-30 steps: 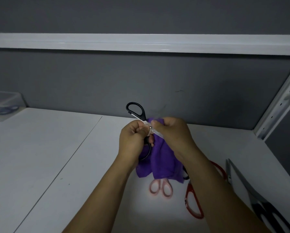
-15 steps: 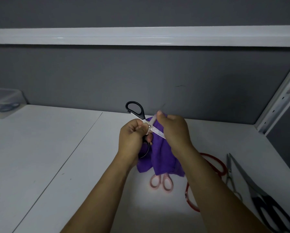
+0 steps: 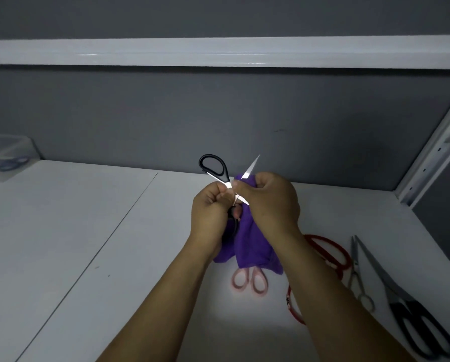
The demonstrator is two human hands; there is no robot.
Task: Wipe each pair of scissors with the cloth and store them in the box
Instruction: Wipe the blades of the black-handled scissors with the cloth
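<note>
Head view: grey partition wall [image 3: 218, 113] across the back, white shelf edge [image 3: 218, 52] running along the top, white slotted upright [image 3: 426, 163] at far right. Below, a white desk [image 3: 62, 244] w/ a thin seam [image 3: 110, 236] running diagonally thru its left half. Dim light, one bright patch near ctr.

Ctr of the desk, both hands are up off the surface. Left hand [image 3: 211, 212] is curled tight round the black-handled scissors [image 3: 223, 172], gripping at the pivot and the lower handle loop. The upper loop sticks out free, up and to the left. Scissors are spread wide, blades crossed in an X: one tip points up and right above the knuckles, the other slants down-right btwn the two hands. Right hand [image 3: 271, 202] is closed on the purple cloth [image 3: 247, 246], thumb and fingers pinching it against a blade just beside the pivot. Rest of the cloth hangs down below both wrists; can't tell if its hem touches the desk.

Under the cloth, pink scissors [image 3: 249, 271] lie on the desk, handles toward the near side, blades hidden by the cloth. Right of them, red scissors [image 3: 345, 257], partly behind the right forearm. Further right, small silver scissors [image 3: 355, 267], tips pointing far, and just beside those the big shears [image 3: 401, 307] w/ black handles at the near right corner.

Far left, well apart from all that, the clear box [image 3: 17, 145] sits against the wall, w/ blue scissors [image 3: 11, 163] inside it.
</note>
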